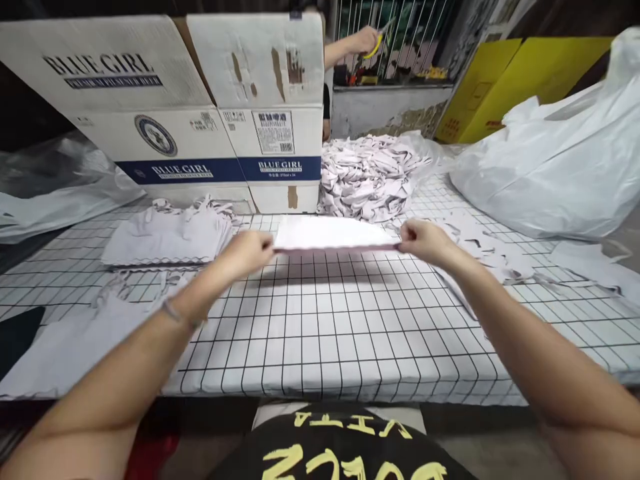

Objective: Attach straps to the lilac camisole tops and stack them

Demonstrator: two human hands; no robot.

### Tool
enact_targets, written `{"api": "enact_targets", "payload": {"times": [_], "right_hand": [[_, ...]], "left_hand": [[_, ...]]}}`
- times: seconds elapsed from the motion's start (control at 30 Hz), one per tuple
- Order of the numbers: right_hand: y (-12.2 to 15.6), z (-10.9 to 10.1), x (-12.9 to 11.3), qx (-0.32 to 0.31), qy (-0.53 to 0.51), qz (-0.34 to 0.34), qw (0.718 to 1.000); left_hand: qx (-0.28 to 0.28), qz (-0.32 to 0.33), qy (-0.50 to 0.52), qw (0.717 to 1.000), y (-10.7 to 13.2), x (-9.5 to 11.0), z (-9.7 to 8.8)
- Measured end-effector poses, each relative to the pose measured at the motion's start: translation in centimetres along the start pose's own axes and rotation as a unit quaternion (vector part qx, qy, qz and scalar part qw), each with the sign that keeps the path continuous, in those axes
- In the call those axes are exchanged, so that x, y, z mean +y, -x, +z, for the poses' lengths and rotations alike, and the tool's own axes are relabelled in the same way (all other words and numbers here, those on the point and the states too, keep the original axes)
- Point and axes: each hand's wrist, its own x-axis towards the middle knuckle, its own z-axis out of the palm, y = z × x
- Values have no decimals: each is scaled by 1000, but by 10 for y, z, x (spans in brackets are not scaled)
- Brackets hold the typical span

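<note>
Stretched between my two hands is a pale pink-white garment [335, 233], held by its wavy lower edge above the checked table cloth [320, 333]. My left hand [253, 252] is closed on its left corner. At the opposite corner, my right hand [420, 240] grips it with curled fingers. To the left lies a neat stack of similar garments [165, 233], their straps pointing away from me. Nearer on that side, another strappy garment [95, 333] is spread flat. More loose garments [485, 247] lie just past my right hand.
A tall white beer carton [225, 140] stands at the back left, beside a heap of garments [373, 173]. A full white plastic bag [555, 160] sits at right, near yellow cardboard [525, 73]. Behind the carton, another person's hand [365, 41] holds yellow-handled scissors [375, 48].
</note>
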Motion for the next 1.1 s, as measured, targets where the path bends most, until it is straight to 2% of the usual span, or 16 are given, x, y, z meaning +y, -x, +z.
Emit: {"api": "enact_targets", "payload": {"times": [0.07, 0.13, 0.17, 0.23, 0.33, 0.47, 0.6, 0.73, 0.8, 0.87, 0.97, 1.03, 1.07, 1.1], "right_hand": [[45, 32, 20, -4, 8, 18, 1000], [84, 63, 31, 1, 0, 35, 999], [99, 76, 33, 10, -5, 39, 999], [117, 93, 32, 38, -3, 39, 999], [127, 101, 29, 73, 22, 26, 997], [136, 92, 31, 57, 33, 10, 998], [153, 96, 31, 50, -3, 17, 999], [166, 109, 25, 68, -5, 21, 997], [173, 109, 29, 61, 11, 19, 998], [180, 100, 38, 36, 27, 32, 998], [183, 72, 49, -69, -7, 36, 997], [173, 55, 41, -131, -56, -11, 990], [165, 52, 29, -147, -73, -50, 985], [154, 55, 13, -152, -80, -97, 980]], "left_hand": [[-61, 4, -19, 998, 47, -2, 50], [-64, 11, -44, 997, 82, 1, 89], [-54, 21, -53, 997, 92, 4, 103], [-26, 51, -63, 996, 101, 12, 117], [19, 61, -74, 995, 100, 18, 118], [84, -2, -51, 995, 118, 7, 113], [88, -45, -12, 995, 153, -8, 119], [100, -67, -59, 991, 173, -7, 127], [92, -70, -77, 990, 179, -3, 128], [69, -67, -66, 993, 186, -3, 124], [-29, -54, 33, 998, 190, -12, 105], [-96, -52, 135, 985, 177, -22, 88], [-98, -54, 172, 979, 163, -27, 81], [-77, -58, 196, 976, 145, -31, 76]]}}
